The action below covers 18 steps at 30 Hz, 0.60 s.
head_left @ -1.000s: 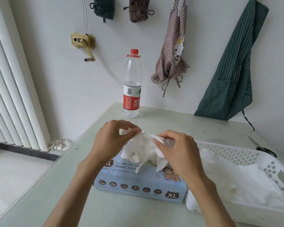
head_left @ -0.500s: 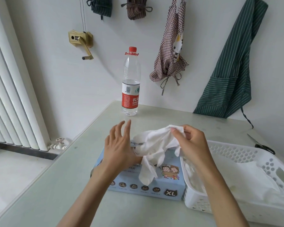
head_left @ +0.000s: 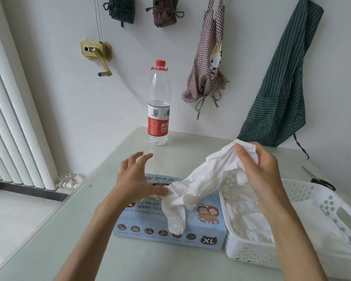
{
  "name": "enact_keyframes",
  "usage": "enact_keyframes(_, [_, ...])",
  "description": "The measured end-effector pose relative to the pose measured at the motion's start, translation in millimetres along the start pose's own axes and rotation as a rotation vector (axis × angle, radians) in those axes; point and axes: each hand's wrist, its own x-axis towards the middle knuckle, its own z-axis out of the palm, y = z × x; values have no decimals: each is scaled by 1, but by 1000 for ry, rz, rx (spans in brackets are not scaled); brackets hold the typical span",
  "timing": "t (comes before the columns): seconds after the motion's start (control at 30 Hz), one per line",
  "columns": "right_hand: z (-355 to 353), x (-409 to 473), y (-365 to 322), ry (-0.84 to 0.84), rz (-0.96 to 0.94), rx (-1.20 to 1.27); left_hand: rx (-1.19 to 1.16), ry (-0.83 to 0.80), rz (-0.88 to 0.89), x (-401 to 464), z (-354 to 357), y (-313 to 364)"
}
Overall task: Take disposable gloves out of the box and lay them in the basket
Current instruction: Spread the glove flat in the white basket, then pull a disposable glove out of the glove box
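A light blue glove box (head_left: 170,233) marked XL lies on the pale green table, directly left of a white perforated basket (head_left: 249,253). My right hand (head_left: 259,171) grips the cuff of a white disposable glove (head_left: 201,179), raised above the basket's left end. The glove stretches down and left, its fingers hanging in front of the box. My left hand (head_left: 136,179) hovers over the box's top slot with fingers spread, its thumb touching the glove's lower part. Several crumpled white gloves (head_left: 251,220) lie inside the basket.
A water bottle (head_left: 158,110) with a red label stands at the back of the table by the wall. Scissors (head_left: 320,180) lie behind the basket on the right. Aprons hang on the wall. The table's left edge borders a radiator (head_left: 12,118).
My right hand has pulled the glove up and to the right, out over the basket's end. My left hand let go of it and spread its fingers above the box.
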Motion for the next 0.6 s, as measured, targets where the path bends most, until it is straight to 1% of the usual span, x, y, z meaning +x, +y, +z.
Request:
enact_keyframes(0.07, [1, -2, -5, -8, -42, -10, -51, -30, 30, 0, -1, 4])
enact_keyframes(0.13, [1, -3, -8, -55, -57, -37, -193, -64, 93, -2, -6, 8])
enact_keyframes(0.2, [3, -7, -9, -191, -45, -86, -352, -56, 226, -6, -11, 15])
enact_keyframes(0.27, [5, -10, -7, -290, -28, -144, -420, -69, 371, -13, -16, 31])
enact_keyframes(0.3, [6, -11, -5, -307, -18, -165, -389, -99, 428, -15, -16, 40])
enact_keyframes(0.37, [10, -12, -5, -301, -10, -157, -237, -156, 501, -12, -14, 60])
enact_keyframes(0.43, [9, -12, -9, -254, 5, -73, -95, -172, 529, -3, -13, 79])
enact_keyframes(0.53, [8, -11, -11, -168, 48, -22, 22, -97, 574, 9, -22, 92])
enact_keyframes(0.57, [4, -9, -10, -171, 71, -35, 30, -61, 579, 12, -26, 96])
enact_keyframes(0.6, [2, -8, -11, -211, 99, -55, 30, -21, 576, 14, -31, 99])
